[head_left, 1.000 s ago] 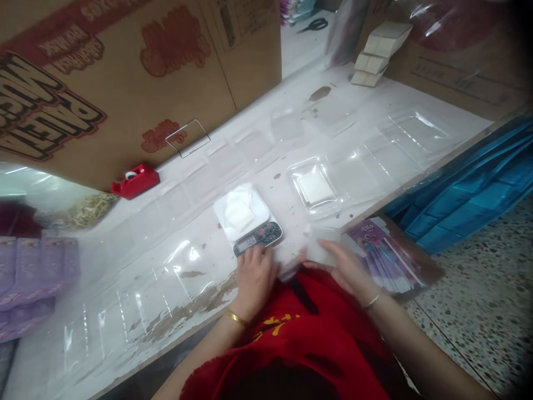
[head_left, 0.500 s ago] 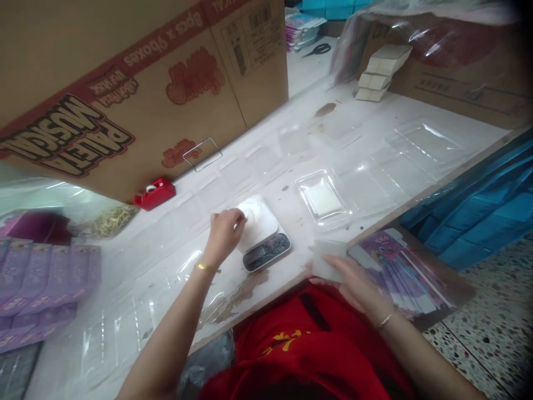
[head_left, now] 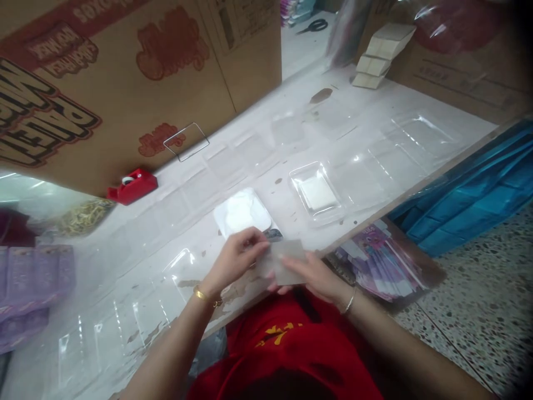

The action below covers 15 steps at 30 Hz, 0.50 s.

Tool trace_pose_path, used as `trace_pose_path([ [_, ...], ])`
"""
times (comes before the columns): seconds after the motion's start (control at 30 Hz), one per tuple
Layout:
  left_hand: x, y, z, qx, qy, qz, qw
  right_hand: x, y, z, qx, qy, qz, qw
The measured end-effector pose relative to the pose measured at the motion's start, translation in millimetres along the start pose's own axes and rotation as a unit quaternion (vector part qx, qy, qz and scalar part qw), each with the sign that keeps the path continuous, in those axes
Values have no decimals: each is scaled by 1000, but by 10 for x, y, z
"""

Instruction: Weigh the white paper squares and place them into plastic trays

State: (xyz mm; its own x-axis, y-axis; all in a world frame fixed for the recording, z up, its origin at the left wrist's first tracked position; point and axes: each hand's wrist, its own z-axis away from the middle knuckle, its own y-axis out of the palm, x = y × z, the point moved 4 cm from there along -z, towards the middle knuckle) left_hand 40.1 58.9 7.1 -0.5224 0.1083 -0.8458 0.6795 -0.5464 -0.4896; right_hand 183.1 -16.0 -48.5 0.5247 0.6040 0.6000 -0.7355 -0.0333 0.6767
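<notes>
My right hand (head_left: 314, 275) grips a thin stack of pale translucent sheets (head_left: 291, 261) close to my red apron. At the stack's left edge, my left hand (head_left: 239, 258) has its thumb and fingers pinched together on the sheets; how many it takes is hidden. Just beyond the hands lies a small digital scale (head_left: 268, 214) with a white top and a dark display strip, now mostly covered. Something white and flat (head_left: 240, 211) rests on it, too bright to make out. A clear plastic tray (head_left: 337, 214) holding a white stack (head_left: 317, 193) sits right of the scale.
Clear plastic trays (head_left: 208, 166) line the white table. Behind stand a large cardboard box (head_left: 183, 105), a red tape dispenser (head_left: 133, 186) and a wire frame (head_left: 187, 143). Purple boxes (head_left: 37, 272) are at left, paper stacks (head_left: 383, 50) at the back, printed cartons (head_left: 387, 261) at right.
My left hand has come from the scale to the sheets in my right hand. The right hand with the sheets has moved left. The view has shifted.
</notes>
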Motion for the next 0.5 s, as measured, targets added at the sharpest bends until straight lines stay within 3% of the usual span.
trace_pose_path([
  [0.1, 110, -142, -93, -37, -42, 40, 998, -15, 7, -20, -13, -7, 7, 1000],
  [0.23, 339, -530, -368, -209, -35, 36, 977, -4, -78, -8, -52, -13, -17, 998],
  [0.3, 470, -662, -483, -270, -40, -20, 962, 16, -136, 21, -67, -20, -17, 997],
  [0.37, 554, -714, -527, -294, -53, -129, 946, 40, -187, 60, -76, -25, -6, 997],
  [0.43, 546, -703, -463, -310, -50, -236, 919, 55, -211, 100, -76, -20, 12, 997],
  [0.5, 449, -637, -297, -315, -17, -273, 909, 56, -186, 126, -62, 2, 35, 997],
])
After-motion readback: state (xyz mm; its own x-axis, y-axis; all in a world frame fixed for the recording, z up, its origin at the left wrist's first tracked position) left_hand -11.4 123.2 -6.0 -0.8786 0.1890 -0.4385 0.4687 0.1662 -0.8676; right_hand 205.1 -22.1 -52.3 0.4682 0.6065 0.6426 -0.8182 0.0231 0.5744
